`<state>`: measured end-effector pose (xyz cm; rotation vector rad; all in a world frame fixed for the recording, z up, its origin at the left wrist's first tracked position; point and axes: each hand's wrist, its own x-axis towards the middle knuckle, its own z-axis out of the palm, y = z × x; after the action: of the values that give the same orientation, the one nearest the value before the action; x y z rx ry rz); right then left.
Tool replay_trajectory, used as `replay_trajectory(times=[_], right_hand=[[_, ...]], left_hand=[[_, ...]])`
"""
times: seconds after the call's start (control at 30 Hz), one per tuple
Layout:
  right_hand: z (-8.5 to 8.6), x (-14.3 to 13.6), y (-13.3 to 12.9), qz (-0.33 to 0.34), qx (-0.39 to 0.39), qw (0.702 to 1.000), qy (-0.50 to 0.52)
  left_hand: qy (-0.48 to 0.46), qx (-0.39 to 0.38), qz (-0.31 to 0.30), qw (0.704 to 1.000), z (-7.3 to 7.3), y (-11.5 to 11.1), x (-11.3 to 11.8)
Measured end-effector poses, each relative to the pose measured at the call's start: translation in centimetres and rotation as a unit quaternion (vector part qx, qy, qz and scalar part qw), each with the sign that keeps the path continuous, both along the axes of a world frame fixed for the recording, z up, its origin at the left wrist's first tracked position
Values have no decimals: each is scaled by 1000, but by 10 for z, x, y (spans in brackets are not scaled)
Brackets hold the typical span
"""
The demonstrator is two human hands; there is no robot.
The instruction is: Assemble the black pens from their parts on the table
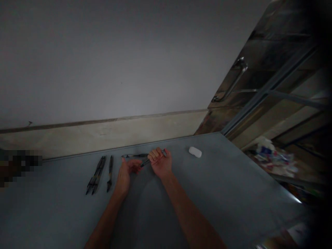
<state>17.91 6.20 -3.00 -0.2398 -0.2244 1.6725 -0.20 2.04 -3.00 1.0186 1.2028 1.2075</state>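
Note:
My right hand [161, 163] is closed around a dark, partly see-through pen [145, 162], held at a slant just above the table. The pen's lower left end comes up to the fingertips of my left hand [127, 173]. That hand is loosely curved, its thumb raised apart from the fingers; whether the fingertips touch the pen is unclear. Right behind both hands another pen [133, 155] lies crosswise. Left of my left hand a single pen [110, 173] points away from me, and beside it is a small bunch of similar pens [95, 175].
A small white rounded object [195, 151] lies right of my hands on the grey table [220, 193]. The wall [129, 86] rises along the back edge. At right stand a metal-handled door [233, 83] and a shelf with plastic bags [276, 157]. Something blurred out is at far left.

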Motion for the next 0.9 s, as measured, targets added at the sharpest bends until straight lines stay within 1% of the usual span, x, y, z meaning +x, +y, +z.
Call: replay_trajectory(times=[0.13,0.27,0.43,0.53,0.67,0.8,0.9], right_hand=[[0,1,1,-4,-8,1000,5],[2,1,1,-7,-16,1000,8],[6,1,-3,-12,-26,1000,13],[7,0,-5,-9,-34,999,17],[8,-2,-6,-7,-38,999,13],[8,-1,-4,-29,-39,999,6],[7,0,-3,-48,-37,998,-13]], left_hand=[[-17,-6,-4,1000,5,-1,0],[-68,0,-1,998,9,-2,-4],[-126,-17,-7,992,6,-4,-8],[-157,-21,12,987,5,-5,-9],[-200,-26,34,979,8,-4,-10],[-233,-36,39,971,10,-2,-12],[-241,-43,39,969,10,-3,-12]])
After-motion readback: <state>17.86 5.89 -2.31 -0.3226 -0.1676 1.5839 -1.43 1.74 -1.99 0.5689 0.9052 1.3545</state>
